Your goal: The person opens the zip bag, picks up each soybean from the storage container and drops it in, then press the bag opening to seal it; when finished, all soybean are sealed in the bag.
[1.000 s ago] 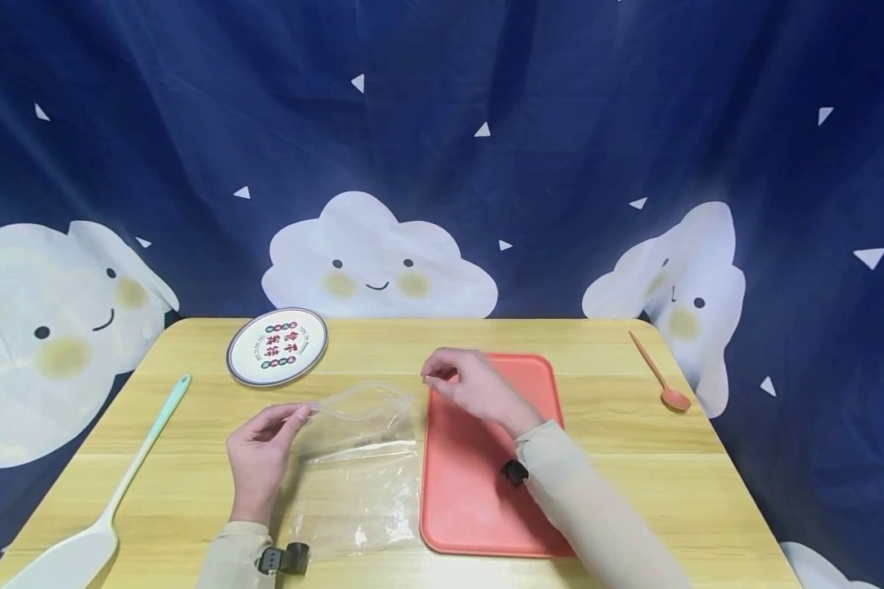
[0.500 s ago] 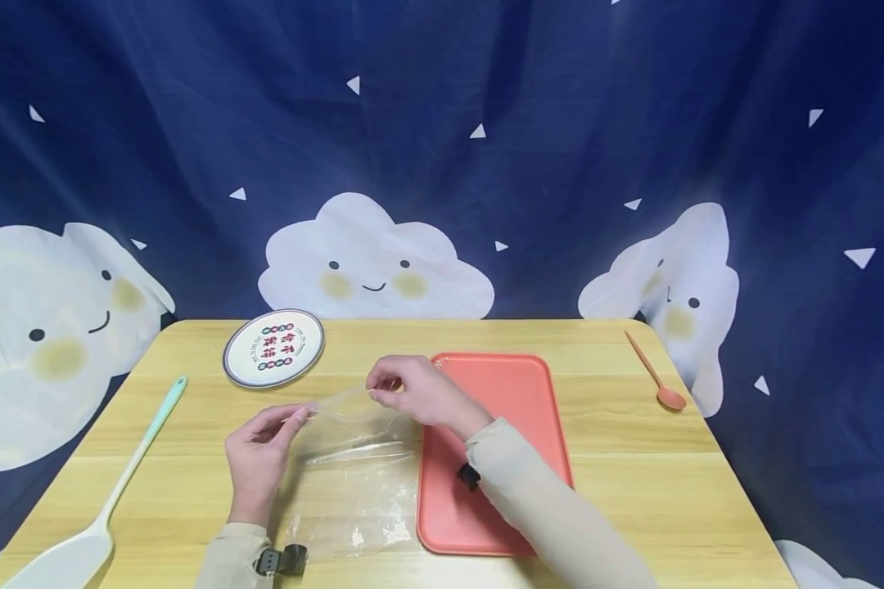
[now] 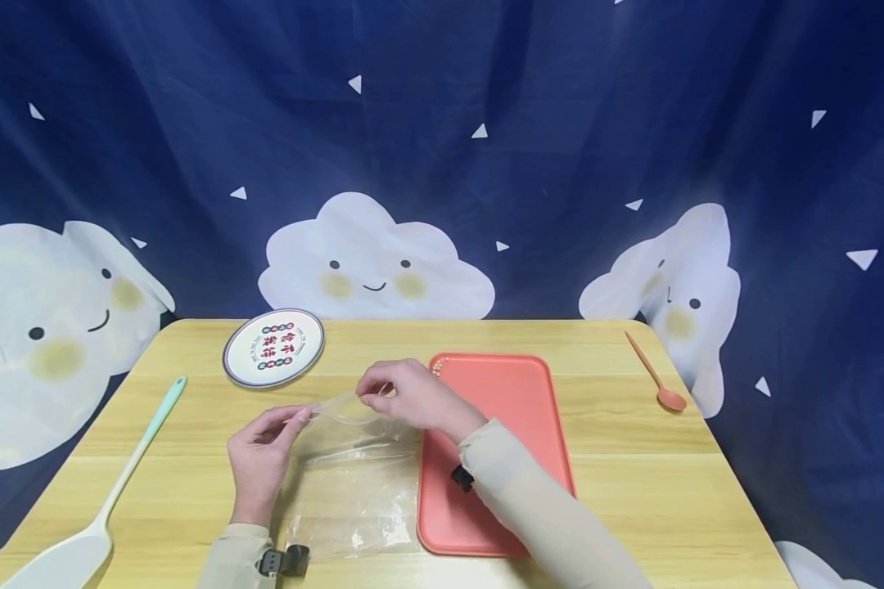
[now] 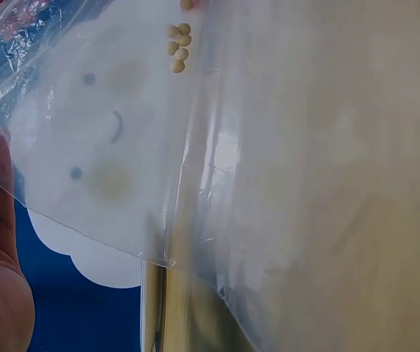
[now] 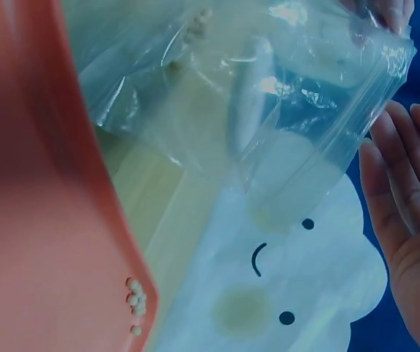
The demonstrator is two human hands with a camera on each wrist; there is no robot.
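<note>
A clear plastic zip bag [image 3: 357, 491] lies on the table with its mouth end lifted. My left hand [image 3: 258, 458] pinches the left corner of the mouth between thumb and fingers. Farther right along the same edge, my right hand [image 3: 416, 397] pinches the film with fingertips curled, its forearm crossing over a red tray [image 3: 504, 409]. Several small beige balls [image 3: 437, 366], bean-like, sit in the tray's far left corner. Through the film, similar balls [image 4: 179, 48] show in the left wrist view. The right wrist view has the crumpled bag [image 5: 217, 88] beside the tray edge.
A white plate [image 3: 274, 348] with red lettering sits at the back left. A large pale spatula [image 3: 66, 560] with a green-tipped handle lies along the left side. An orange spoon [image 3: 674, 399] rests near the right edge. A dark blue curtain [image 3: 442, 123] hangs behind the table.
My right hand has moved left from over the tray's edge to the bag's mouth and now pinches it. The balls in the tray corner have come into sight. The left hand keeps its hold.
</note>
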